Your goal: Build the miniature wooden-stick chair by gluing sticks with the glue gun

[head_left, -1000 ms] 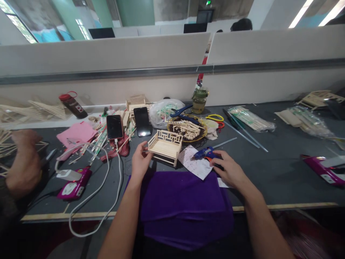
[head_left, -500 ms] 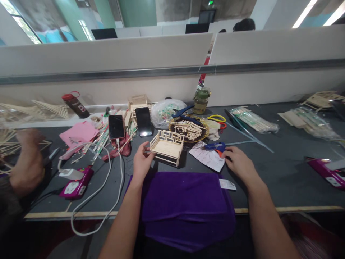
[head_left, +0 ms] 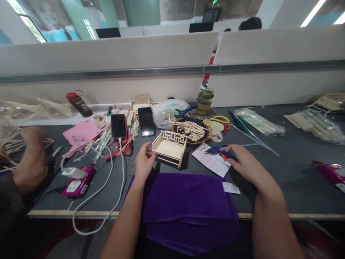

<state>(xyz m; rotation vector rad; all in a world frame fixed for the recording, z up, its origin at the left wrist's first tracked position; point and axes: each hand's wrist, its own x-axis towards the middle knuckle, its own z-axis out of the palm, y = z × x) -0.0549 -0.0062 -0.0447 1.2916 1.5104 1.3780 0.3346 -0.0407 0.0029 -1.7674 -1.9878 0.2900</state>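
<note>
A miniature wooden bench [head_left: 168, 147] made of thin sticks, with a lattice back, stands on the dark table. My left hand [head_left: 145, 162] pinches its left front corner between thumb and fingers. To the right, my right hand [head_left: 244, 162] grips the blue-handled pliers [head_left: 215, 149], which have an orange part between the handles. Their jaws point left, over a sheet of white paper [head_left: 208, 162] with writing on it. In front of the bench, a folded purple cloth [head_left: 185, 201] hangs over the table edge.
A basket [head_left: 210, 135] of cut sticks, a second blue tool [head_left: 185, 111] and a green-lidded jar [head_left: 205, 101] sit behind the bench. Two phones [head_left: 119, 126] lie to the left, one with a white cable [head_left: 124, 176]. Another person's hand [head_left: 32, 158] is at far left.
My right hand has closed around the pliers' handles, and the pliers have turned slightly on the paper. The left hand still holds the bench; the view has shifted a little.
</note>
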